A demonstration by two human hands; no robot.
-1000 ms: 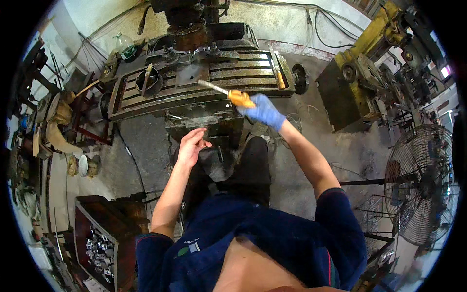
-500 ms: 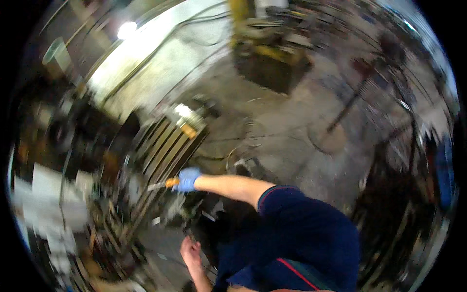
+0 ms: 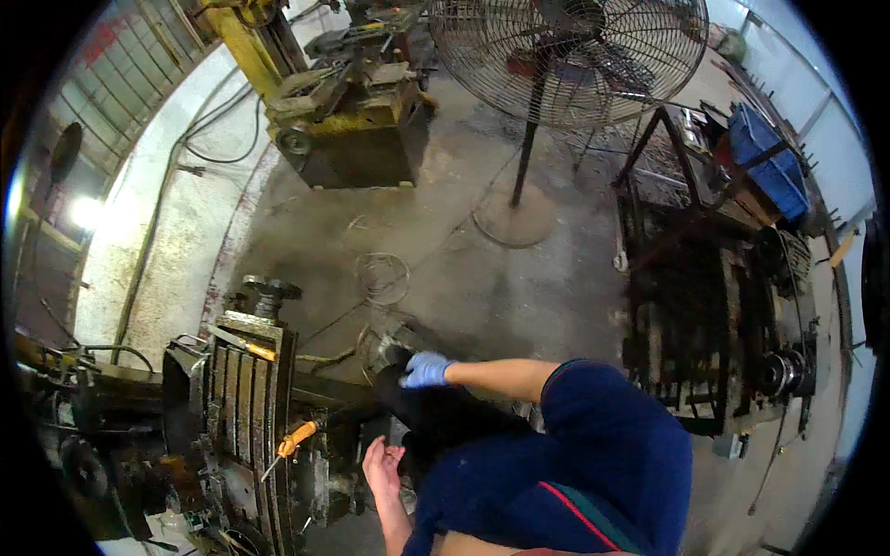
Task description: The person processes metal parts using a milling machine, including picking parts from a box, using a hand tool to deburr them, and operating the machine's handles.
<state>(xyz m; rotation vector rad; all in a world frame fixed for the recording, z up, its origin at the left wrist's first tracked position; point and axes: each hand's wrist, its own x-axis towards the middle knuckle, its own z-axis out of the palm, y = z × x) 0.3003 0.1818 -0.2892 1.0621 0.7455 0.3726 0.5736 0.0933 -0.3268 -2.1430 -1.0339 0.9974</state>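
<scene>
My right hand (image 3: 425, 370) wears a blue glove and is over my dark trouser leg, fingers loosely apart with nothing visible in them. Bare and half-curled, my left hand (image 3: 384, 468) is lower down beside the machine, fingers apart and also without anything visible in it. Left of both hands is a slotted metal machine table (image 3: 243, 394), grimy and dark. An orange-handled tool with a narrow metal shaft (image 3: 297, 437) is at its right edge, touching neither hand. Another orange-handled tool with a flat blade (image 3: 260, 351) lies across the table's far end.
A large caged standing fan (image 3: 570, 56) is at the far side on a round base. A yellow machine (image 3: 343, 130) stands behind, left of it. Cables (image 3: 382, 278) trail over the floor. At right are a dark metal rack (image 3: 686, 315) and a blue crate (image 3: 768, 162).
My gloved right hand has let go of the orange-handled tool and drawn back to the right. The tool is now by the table edge. The view has swung, showing the fan and rack more fully.
</scene>
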